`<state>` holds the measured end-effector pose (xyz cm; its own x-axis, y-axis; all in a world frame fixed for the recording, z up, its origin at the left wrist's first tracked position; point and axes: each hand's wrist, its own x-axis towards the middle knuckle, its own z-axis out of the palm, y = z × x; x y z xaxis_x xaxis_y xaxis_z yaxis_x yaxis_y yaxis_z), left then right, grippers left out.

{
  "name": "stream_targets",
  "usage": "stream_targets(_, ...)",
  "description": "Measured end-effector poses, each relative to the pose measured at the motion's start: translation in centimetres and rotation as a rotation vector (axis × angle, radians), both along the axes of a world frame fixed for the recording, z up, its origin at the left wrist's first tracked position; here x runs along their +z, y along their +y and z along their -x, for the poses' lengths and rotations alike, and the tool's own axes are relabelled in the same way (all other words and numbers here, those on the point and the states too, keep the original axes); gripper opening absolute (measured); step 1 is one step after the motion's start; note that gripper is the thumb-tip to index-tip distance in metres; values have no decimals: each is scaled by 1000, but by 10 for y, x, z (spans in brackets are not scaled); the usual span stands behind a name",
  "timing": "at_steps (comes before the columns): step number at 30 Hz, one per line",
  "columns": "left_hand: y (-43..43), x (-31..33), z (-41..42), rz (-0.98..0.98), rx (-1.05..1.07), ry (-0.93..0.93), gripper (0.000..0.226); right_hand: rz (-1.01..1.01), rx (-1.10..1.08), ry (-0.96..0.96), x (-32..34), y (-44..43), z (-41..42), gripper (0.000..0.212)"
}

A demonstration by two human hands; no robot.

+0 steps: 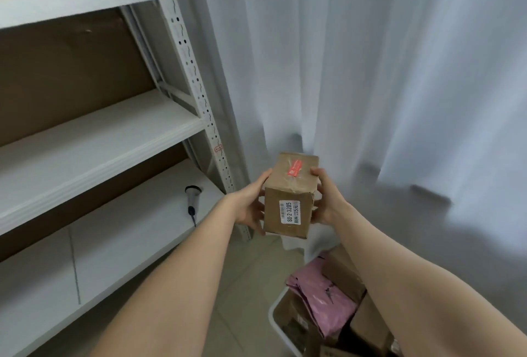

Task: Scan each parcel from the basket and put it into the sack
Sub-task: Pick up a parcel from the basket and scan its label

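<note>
The fingers (258,227) of the left hand (251,207) are curling under the near left corner of the box (285,185), and its thumb is lying along the box's upper left edge. Across from it, the right hand (328,202) is cupping the right side, one fingertip pressing on the top face near the far right corner and the others wrapping round the side, mostly hidden behind the cardboard. Both hands are gripping the box between them, fingers loosely spread rather than pressed together, holding it in the air with both arms stretched forward.

The box is tilting so that its near face is showing a white label (290,212), turned sideways. A red sticker (295,170) is sitting on the taped top.

Below and to the right of the box, a white basket (273,314) is standing on the floor (242,285), holding pink mailers (325,308) and brown parcels (342,274).

To the left, a scanner (191,197) is lying on the lowest shelf (128,242) of a white rack (196,91), well apart from the hands. A white curtain (370,71) is hanging behind the box.
</note>
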<state>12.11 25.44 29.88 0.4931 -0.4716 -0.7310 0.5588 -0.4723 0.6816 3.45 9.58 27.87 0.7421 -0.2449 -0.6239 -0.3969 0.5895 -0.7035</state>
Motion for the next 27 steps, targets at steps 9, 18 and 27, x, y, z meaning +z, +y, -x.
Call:
stream_targets(9, 54, 10, -31, -117, 157, -374, 53, 78, 87, -37, 0, 50, -59, 28)
stream_targets(18, 123, -2, -87, -68, 256, -423, 46, 208, 333, 39, -1, 116, -115, 82)
stream_targets(27, 184, -13, -136, -107, 195, -294, 37, 192, 253, 67, -28, 173, -165, 46)
